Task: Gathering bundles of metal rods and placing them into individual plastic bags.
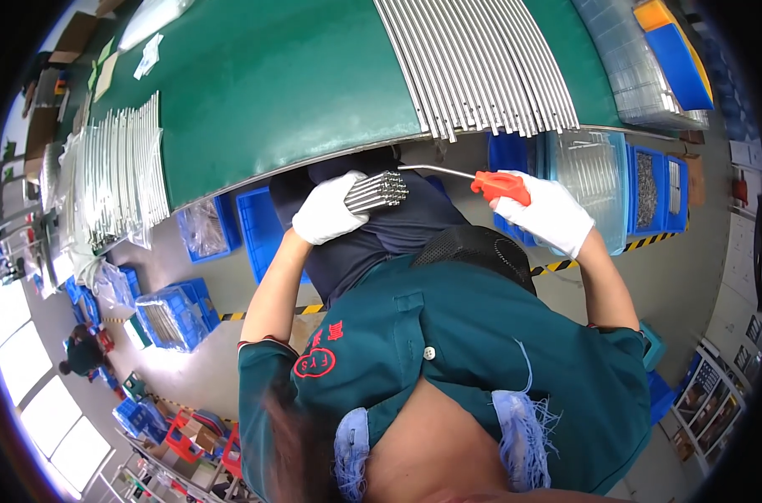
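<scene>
My left hand (328, 211), in a white glove, is closed around a bundle of thin metal tubes (381, 192) above my lap. The ends of the tubes point to the right. In my right hand (551, 216), also gloved in white, is a red air blow gun (500, 186). Its long bent metal nozzle (438, 169) reaches left toward the ends of the bundle, passing just above them. Whether the nozzle tip touches a tube I cannot tell.
The green table (272, 84) lies ahead, with a row of long metal tubes (481, 67) reaching its near edge. Plastic-wrapped tubes (125, 172) lie at its left end. Clear plastic trays (628, 59) stand at the right. Blue bins (259, 230) sit under the table.
</scene>
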`<state>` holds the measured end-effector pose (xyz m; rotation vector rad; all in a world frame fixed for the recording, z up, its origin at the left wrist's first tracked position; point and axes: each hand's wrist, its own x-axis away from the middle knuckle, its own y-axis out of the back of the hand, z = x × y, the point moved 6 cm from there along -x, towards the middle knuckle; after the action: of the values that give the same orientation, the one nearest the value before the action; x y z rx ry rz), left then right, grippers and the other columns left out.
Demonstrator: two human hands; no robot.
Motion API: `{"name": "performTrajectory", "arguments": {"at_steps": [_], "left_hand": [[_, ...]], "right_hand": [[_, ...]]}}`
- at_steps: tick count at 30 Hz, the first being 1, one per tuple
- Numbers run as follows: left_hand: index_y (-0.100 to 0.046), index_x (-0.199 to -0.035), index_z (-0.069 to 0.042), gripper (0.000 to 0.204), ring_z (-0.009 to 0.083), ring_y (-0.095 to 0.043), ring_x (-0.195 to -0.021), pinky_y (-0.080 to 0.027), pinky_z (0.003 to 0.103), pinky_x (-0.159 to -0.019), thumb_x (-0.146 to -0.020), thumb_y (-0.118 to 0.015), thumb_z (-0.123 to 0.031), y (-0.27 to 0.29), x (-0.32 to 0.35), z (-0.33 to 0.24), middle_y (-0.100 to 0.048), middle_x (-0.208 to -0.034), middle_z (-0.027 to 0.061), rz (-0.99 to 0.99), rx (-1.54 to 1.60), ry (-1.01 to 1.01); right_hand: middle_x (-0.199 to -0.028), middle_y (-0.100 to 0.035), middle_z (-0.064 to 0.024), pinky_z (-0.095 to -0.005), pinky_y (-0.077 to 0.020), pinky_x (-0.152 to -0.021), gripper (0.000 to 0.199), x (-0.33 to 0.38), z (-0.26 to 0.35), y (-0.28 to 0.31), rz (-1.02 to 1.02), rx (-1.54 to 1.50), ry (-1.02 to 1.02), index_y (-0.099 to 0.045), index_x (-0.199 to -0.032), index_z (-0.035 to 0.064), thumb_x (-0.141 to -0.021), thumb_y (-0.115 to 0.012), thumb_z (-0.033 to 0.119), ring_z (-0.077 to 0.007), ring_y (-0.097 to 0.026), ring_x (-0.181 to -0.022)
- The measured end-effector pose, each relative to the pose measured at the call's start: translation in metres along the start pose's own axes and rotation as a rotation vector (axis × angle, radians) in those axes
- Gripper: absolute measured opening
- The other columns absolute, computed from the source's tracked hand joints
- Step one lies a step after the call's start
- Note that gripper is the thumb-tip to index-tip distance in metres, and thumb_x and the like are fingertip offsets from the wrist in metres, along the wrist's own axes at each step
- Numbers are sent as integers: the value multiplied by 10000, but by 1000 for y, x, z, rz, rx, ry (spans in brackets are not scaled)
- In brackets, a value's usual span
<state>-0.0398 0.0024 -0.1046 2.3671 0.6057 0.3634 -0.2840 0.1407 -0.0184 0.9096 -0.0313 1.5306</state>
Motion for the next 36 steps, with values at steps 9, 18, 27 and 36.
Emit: {"name": "performTrajectory", "arguments": {"at_steps": [9, 18, 27, 36], "left_hand": [[-570, -984, -84, 328, 329, -606, -781, -499, 377, -700, -675, -640, -171, 0, 1, 0, -617, -841, 137, -6, -20, 37], [-571, -972, -81, 321, 334, -605, -783, -499, 377, -700, -675, -643, -179, 2, -2, -1, -615, -842, 139, 7, 30, 71], [-571, -989, -82, 346, 328, -611, -787, -503, 374, -702, -664, -648, -173, -3, 2, 7, -616, -849, 137, -7, 15, 55], [-574, -999, -79, 344, 326, -616, -797, -506, 371, -709, -675, -648, -168, -1, -1, 3, -624, -850, 137, -28, -35, -44]], "right_hand": [[-995, -666, -127, -321, -480, -807, 523, 9, 5, -14, 206, -100, -94, -573, -1196, 78, -819, -611, 439, -270, -635, -894], [-868, -655, -87, -288, -483, -738, 485, 1, -7, -2, -26, -85, 82, -577, -1187, 65, -823, -642, 378, -163, -615, -755], [-1018, -657, -103, -299, -472, -822, 502, 11, 6, -11, 281, -153, -223, -567, -1207, 55, -839, -615, 393, -213, -622, -901], [-917, -645, -32, -254, -479, -698, 481, 1, -7, 1, -11, -90, 153, -575, -1211, 66, -828, -665, 344, -106, -568, -730]]}}
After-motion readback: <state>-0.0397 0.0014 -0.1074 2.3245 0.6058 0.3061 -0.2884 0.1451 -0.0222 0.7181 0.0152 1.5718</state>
